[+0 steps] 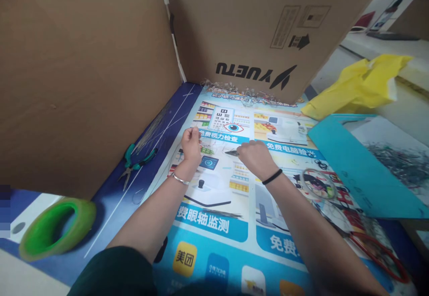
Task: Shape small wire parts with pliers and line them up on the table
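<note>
My left hand [191,145] is closed in a pinch above the printed sheet [241,188]; what its fingertips hold is too small to make out. To its right, my right hand [256,158] is closed around a small tool with a dark pointed tip [232,152], which points left toward my left hand. The rest of that tool is hidden in my fist. A bundle of thin wires [221,213] lies on the sheet below my hands. Pliers with teal handles [136,165] lie spread to the left, beside more thin wires [152,128].
Tall cardboard panels [90,72] stand at left and back, with small clear bits [244,91] along the back one. A green-cored tape roll [58,228] is front left. At right are a teal box [355,171] of wire pieces, yellow plastic [358,86] and red-handled scissors [385,255].
</note>
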Tool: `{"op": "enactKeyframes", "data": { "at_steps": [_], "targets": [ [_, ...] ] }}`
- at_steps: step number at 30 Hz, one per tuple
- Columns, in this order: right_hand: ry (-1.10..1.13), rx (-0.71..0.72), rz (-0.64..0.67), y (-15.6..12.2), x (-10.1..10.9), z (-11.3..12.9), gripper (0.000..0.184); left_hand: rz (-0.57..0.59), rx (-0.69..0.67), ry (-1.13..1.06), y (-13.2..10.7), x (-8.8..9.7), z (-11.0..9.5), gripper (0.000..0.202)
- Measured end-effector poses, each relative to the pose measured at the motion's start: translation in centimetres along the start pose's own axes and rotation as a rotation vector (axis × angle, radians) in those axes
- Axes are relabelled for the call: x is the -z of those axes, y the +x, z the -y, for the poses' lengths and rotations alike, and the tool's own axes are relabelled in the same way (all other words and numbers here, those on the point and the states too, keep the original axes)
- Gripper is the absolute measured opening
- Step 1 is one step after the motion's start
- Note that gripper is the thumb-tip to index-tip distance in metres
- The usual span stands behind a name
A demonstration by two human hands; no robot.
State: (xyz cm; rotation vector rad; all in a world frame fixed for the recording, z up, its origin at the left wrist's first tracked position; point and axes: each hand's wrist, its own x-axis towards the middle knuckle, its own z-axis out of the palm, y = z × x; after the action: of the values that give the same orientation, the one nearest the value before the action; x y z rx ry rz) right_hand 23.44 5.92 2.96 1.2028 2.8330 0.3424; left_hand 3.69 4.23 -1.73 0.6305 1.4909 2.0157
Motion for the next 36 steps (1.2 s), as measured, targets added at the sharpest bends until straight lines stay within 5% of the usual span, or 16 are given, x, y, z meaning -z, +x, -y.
{"op": "enactKeyframes", "data": {
  "at_steps": [11,16,22,36],
  "targets": [
    [0.013,-0.123,-0.010,0.2,0.6,-1.8,0.028,0.100,0.015,0.015,-0.3,-0.3,-0.4,0.022],
    [0.050,-0.236,-0.089,0.4,0.6,-2.3,0.033,0.328,0.013,0.031,-1.4,-0.7,-1.0,0.020],
    [0.115,-0.174,-0.183,0.6,-0.2,-1.0,0.029,0.556,0.085,0.100,-2.7,-1.2,-1.4,0.022],
    [0.144,-0.094,-0.170,0.6,-0.7,-0.1,0.026,0.562,0.046,0.177,-2.8,-1.2,-1.4,0.020]
  ]
}}
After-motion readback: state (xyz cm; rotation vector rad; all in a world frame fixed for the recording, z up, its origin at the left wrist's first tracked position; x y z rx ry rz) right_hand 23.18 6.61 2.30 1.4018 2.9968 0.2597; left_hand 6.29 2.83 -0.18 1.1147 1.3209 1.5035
